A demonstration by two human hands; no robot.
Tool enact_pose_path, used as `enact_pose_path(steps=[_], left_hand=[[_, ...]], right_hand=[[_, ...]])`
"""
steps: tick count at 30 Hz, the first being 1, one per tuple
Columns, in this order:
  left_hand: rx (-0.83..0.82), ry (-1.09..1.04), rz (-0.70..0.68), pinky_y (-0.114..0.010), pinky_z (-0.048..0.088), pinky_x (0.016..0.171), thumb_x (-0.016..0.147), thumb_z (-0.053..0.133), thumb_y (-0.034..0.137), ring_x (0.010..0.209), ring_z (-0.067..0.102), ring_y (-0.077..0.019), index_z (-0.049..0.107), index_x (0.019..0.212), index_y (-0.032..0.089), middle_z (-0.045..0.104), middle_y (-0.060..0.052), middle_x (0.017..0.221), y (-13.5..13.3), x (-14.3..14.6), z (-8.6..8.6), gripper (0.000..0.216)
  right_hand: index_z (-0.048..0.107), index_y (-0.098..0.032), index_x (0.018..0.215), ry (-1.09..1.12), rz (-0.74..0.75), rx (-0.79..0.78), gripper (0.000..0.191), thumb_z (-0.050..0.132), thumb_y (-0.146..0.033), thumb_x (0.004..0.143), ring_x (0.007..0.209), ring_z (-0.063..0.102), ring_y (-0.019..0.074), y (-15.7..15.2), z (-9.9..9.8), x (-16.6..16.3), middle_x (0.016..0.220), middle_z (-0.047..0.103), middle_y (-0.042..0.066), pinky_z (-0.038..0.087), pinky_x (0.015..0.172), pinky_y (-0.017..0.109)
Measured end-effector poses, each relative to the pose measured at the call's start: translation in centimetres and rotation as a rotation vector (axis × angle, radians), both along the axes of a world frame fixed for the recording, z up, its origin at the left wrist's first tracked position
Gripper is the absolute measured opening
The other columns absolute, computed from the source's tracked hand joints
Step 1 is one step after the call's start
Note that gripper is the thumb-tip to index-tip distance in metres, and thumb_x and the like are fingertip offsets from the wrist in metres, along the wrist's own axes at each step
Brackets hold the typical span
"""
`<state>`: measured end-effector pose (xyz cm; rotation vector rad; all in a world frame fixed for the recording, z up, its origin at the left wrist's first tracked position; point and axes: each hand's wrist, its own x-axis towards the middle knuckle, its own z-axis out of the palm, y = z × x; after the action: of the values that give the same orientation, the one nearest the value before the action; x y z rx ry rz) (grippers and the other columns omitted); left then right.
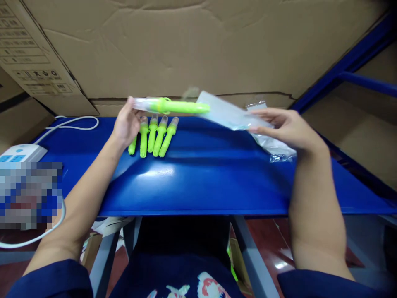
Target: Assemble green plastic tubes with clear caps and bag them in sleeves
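A neon-green stick with a clear cap end (178, 106) is held level above the table, its cap end in the fingers of my left hand (125, 124). Its green tip meets the left end of a flat, translucent plastic bag (221, 111); I cannot tell whether the tip is inside it. My right hand (287, 126) pinches the bag's other end between thumb and fingers. Below my left hand, several more green sticks (159, 138) of the same kind lie side by side. More clear plastic bags (276, 145) lie under my right hand.
The blue tabletop (198, 182) runs up to a large cardboard sheet (186, 49) at the back. A white power strip (23, 153) with a cable (77, 120) sits at the left. Blue metal framing (347, 70) rises on the right.
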<state>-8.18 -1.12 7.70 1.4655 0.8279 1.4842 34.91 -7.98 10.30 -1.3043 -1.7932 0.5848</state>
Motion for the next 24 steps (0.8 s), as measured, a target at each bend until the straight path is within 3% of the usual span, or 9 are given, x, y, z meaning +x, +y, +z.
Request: enact_pose_path(steps=[2, 4, 8, 11, 13, 16, 18, 22, 24], left_hand=[[-0.093, -0.217, 0.077, -0.051, 0.055, 0.113, 0.101, 0.044, 0.072, 0.146, 0.056, -0.031, 0.071, 0.123, 0.033, 0.073, -0.008, 0.134, 0.4, -0.4, 0.3, 0.052], [-0.199, -0.398, 0.148, -0.049, 0.056, 0.112, 0.107, 0.027, 0.067, 0.147, 0.056, -0.026, 0.065, 0.133, 0.038, 0.072, -0.006, 0.135, 0.3, -0.5, 0.8, 0.055], [-0.452, -0.663, 0.22, -0.04, 0.063, 0.104, 0.111, 0.005, 0.059, 0.142, 0.06, -0.0228, 0.048, 0.155, 0.026, 0.067, -0.013, 0.144, -0.3, -0.2, 1.9, 0.07], [-0.537, -0.738, 0.202, -0.037, 0.066, 0.097, 0.11, 0.008, 0.062, 0.136, 0.065, -0.025, 0.045, 0.158, 0.021, 0.069, -0.016, 0.139, -0.4, 0.3, 2.0, 0.072], [-0.548, -0.757, 0.187, -0.036, 0.067, 0.096, 0.11, 0.014, 0.065, 0.132, 0.068, -0.0258, 0.047, 0.156, 0.021, 0.072, -0.016, 0.132, -0.3, 0.6, 1.7, 0.072], [-0.579, -0.761, 0.167, -0.037, 0.067, 0.096, 0.109, 0.023, 0.067, 0.129, 0.07, -0.0268, 0.047, 0.155, 0.021, 0.073, -0.015, 0.129, -0.3, 1.2, 1.4, 0.069], [-0.575, -0.742, 0.168, -0.038, 0.066, 0.097, 0.11, 0.024, 0.065, 0.13, 0.07, -0.0266, 0.045, 0.156, 0.023, 0.072, -0.015, 0.132, -0.5, 1.5, 1.4, 0.065], [-0.521, -0.683, 0.201, -0.038, 0.062, 0.105, 0.112, 0.016, 0.062, 0.141, 0.062, -0.0245, 0.038, 0.159, 0.024, 0.064, -0.012, 0.15, -0.4, 0.9, 1.4, 0.064], [-0.489, -0.601, 0.221, -0.04, 0.057, 0.112, 0.112, 0.008, 0.059, 0.147, 0.055, -0.0228, 0.035, 0.16, 0.023, 0.06, -0.009, 0.155, 0.3, -0.1, 0.9, 0.066]], right_hand=[[0.08, -0.017, 0.126, 0.08, -0.17, 0.034, 0.047, 0.083, -0.016, 0.079, 0.098, 0.074, 0.0202, 0.1, 0.1, 1.6, 0.127, 0.078, 0.015, 0.056, 0.089, 0.034], [0.073, -0.011, 0.138, 0.055, -0.376, -0.007, 0.053, 0.08, -0.014, 0.086, 0.1, 0.075, 0.0226, 0.4, -0.1, 2.9, 0.127, 0.077, 0.022, 0.056, 0.09, 0.037], [0.055, -0.006, 0.157, -0.299, -0.74, -0.199, 0.073, 0.08, -0.029, 0.092, 0.133, 0.064, 0.0358, 1.2, -1.0, 4.4, 0.146, 0.064, 0.029, 0.048, 0.11, 0.044], [0.037, -0.016, 0.17, -0.494, -0.759, -0.378, 0.081, 0.07, -0.041, 0.1, 0.151, 0.045, 0.0411, 1.8, -2.1, 5.0, 0.163, 0.046, 0.03, 0.036, 0.12, 0.048], [0.036, -0.022, 0.171, -0.585, -0.791, -0.458, 0.077, 0.058, -0.053, 0.104, 0.156, 0.035, 0.0466, 2.1, -2.8, 5.1, 0.168, 0.034, 0.033, 0.031, 0.121, 0.055], [0.033, -0.025, 0.172, -0.695, -0.771, -0.422, 0.074, 0.043, -0.059, 0.107, 0.16, 0.021, 0.0498, 2.6, -3.4, 5.2, 0.178, 0.012, 0.027, 0.022, 0.123, 0.066], [0.033, -0.025, 0.172, -0.756, -0.702, -0.429, 0.068, 0.037, -0.052, 0.109, 0.162, 0.022, 0.045, 2.9, -3.6, 5.2, 0.18, 0.012, 0.02, 0.022, 0.125, 0.066], [0.042, -0.028, 0.168, -0.774, -0.629, -0.614, 0.061, 0.033, -0.046, 0.11, 0.163, 0.028, 0.038, 3.3, -3.9, 5.3, 0.178, 0.024, 0.014, 0.022, 0.128, 0.063], [0.042, -0.023, 0.169, -0.737, -0.647, -0.535, 0.063, 0.032, -0.046, 0.111, 0.163, 0.027, 0.0404, 3.3, -3.9, 5.3, 0.179, 0.021, 0.017, 0.023, 0.125, 0.066]])
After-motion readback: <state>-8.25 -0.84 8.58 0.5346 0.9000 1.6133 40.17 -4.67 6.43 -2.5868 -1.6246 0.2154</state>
